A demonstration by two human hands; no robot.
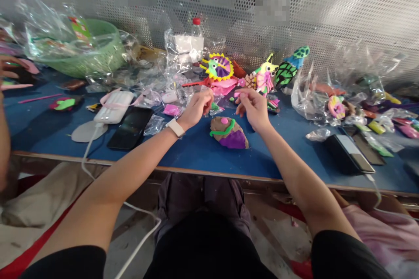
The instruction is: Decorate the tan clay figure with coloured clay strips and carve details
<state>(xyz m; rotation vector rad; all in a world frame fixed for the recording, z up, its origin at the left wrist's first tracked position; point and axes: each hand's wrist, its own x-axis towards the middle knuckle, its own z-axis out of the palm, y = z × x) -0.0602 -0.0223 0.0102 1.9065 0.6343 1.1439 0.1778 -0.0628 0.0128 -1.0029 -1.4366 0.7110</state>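
Observation:
My left hand (pixel 197 107), with a pale watch band on its wrist, is over the middle of the table. Its fingers are curled together, and what they hold, if anything, is hidden. Across from it my right hand (pixel 253 107) pinches a small piece of pink clay (pixel 240 94) between thumb and forefinger. Between my forearms, nearer the table's front edge, lies a clay-covered piece (pixel 229 133) in brown and purple, with a green strip and a pink dot. Green clay bits (pixel 215 106) lie just beyond my left fingers.
Finished clay figures (pixel 221 67) stand along the perforated metal panel (pixel 229 17). A green basket (pixel 88 59) with plastic wrappers is at back left. A black phone (pixel 130 128) and white power bank (pixel 114 107) lie left; another device (pixel 348 152) lies right. People sit on both sides.

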